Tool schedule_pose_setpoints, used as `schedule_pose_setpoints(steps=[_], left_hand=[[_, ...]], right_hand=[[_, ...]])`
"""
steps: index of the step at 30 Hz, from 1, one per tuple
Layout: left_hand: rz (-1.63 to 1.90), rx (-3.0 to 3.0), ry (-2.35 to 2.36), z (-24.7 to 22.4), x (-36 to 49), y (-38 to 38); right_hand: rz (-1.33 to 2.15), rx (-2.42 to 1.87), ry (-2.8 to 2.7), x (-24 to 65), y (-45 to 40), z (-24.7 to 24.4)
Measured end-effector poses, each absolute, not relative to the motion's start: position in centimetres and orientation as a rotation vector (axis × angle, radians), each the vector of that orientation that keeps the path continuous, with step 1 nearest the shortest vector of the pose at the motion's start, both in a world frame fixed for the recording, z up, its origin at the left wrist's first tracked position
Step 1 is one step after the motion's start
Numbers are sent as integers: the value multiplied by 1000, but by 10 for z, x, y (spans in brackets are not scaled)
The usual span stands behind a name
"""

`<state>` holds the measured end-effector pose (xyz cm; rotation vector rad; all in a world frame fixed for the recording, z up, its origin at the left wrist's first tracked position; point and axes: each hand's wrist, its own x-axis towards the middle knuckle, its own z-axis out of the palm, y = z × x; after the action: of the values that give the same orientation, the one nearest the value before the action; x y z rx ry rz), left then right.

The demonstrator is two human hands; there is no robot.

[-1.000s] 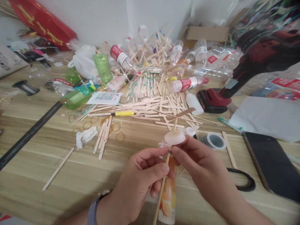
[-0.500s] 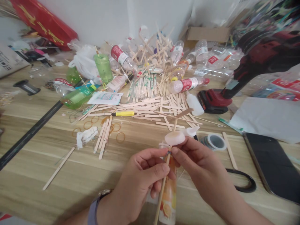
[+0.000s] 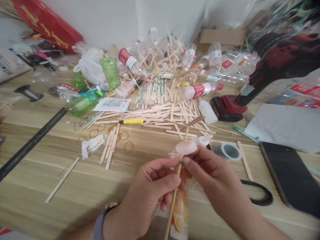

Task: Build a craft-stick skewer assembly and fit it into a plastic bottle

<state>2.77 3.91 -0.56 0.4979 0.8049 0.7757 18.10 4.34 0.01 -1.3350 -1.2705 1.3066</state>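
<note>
My left hand (image 3: 152, 186) is closed, thumb and fingers pinching a thin round wooden stick (image 3: 172, 206) that slants up from the bottom edge. My right hand (image 3: 212, 180) meets it there, thumb and forefinger pinched on the same stick at a small dark wrapping (image 3: 179, 162), partly hidden by fingertips. Just above the fingers, a pale round disc (image 3: 186, 147) sits around the stick. Flat wooden pieces (image 3: 196, 121) cross at the stick's upper end. Beneath the hands stands or lies a clear bottle (image 3: 182, 216) with an orange fruit print, partly covered.
Craft sticks (image 3: 160, 116) lie heaped behind the hands, with a yellow-handled tool (image 3: 132, 121) on them. Plastic bottles (image 3: 200, 90) crowd the back. To the right are a red and black power tool (image 3: 232, 106), a tape roll (image 3: 230, 152), a black handle loop (image 3: 265, 198) and a phone (image 3: 292, 180).
The crossed wooden pieces at the stick's top have shifted very slightly to the left. Both hands keep the same pinch in the same place.
</note>
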Motion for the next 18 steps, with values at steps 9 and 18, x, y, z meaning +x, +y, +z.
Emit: schedule_pose_setpoints(steps=[9,18], left_hand=[[769,477,773,-6,28,37],[765,475,764,-4,28,38]], right_hand=[[1340,-1318,-1261,183,42,3],[1318,-1304,-1252,182,43,6]])
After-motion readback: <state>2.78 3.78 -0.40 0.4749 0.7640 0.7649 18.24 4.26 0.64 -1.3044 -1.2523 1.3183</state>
